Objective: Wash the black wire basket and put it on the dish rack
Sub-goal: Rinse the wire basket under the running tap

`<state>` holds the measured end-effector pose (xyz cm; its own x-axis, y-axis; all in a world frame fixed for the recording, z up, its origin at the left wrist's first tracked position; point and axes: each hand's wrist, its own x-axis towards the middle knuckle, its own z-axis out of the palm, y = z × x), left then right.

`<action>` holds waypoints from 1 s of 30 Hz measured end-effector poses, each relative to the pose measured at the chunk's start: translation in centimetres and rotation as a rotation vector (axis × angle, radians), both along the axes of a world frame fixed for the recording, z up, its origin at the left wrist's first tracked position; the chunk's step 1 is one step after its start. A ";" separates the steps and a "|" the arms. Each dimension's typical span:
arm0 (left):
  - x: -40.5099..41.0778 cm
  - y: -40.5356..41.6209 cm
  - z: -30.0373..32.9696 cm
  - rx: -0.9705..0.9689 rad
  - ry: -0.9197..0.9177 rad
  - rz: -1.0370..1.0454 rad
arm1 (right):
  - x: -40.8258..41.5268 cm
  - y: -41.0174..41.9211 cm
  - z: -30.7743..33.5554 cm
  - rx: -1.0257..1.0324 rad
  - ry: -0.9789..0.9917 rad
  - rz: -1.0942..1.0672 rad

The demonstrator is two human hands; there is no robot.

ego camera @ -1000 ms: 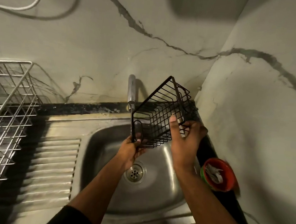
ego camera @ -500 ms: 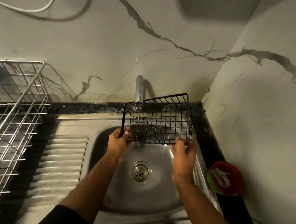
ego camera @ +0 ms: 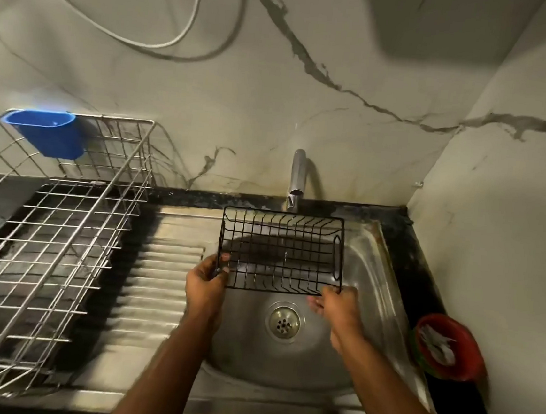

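Both hands hold the basket (ego camera: 280,251) above the sink (ego camera: 362,282). Left hand (ego camera: 206,283) pinches its left corner. Right hand (ego camera: 335,304) grips the right corner.

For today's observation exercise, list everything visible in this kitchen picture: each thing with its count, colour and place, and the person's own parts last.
black wire basket: one, black, held over the sink under the tap
sink: one, steel, centre, with a ribbed drainboard on its left
drain strainer: one, steel, bottom of the sink
tap: one, chrome, behind the sink
dish rack: one, silver wire, left of the sink
blue cup: one, blue, hung on the rack's far rim
red bowl: one, red with a green edge, right of the sink, holding something white
cable: one, white, looped on the wall
left hand: grips the basket's near left corner
right hand: holds the basket's near right corner
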<state>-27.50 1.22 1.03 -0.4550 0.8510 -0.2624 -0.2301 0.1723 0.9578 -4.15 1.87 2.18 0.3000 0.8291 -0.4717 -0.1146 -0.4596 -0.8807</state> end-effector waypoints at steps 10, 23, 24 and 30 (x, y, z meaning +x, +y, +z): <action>-1.7 -4.0 1.6 0.113 0.031 0.043 | 0.6 -0.7 -0.5 0.205 -0.942 0.415; -2.1 -5.5 0.6 0.062 0.336 -0.092 | 1.0 -2.0 -0.4 0.330 -0.769 0.252; -2.1 -5.4 0.8 0.080 0.359 -0.068 | 1.0 -2.2 -0.3 0.355 -0.781 0.250; -2.6 -4.4 0.2 0.027 0.485 -0.101 | 0.8 -2.5 -0.8 0.291 -0.713 0.331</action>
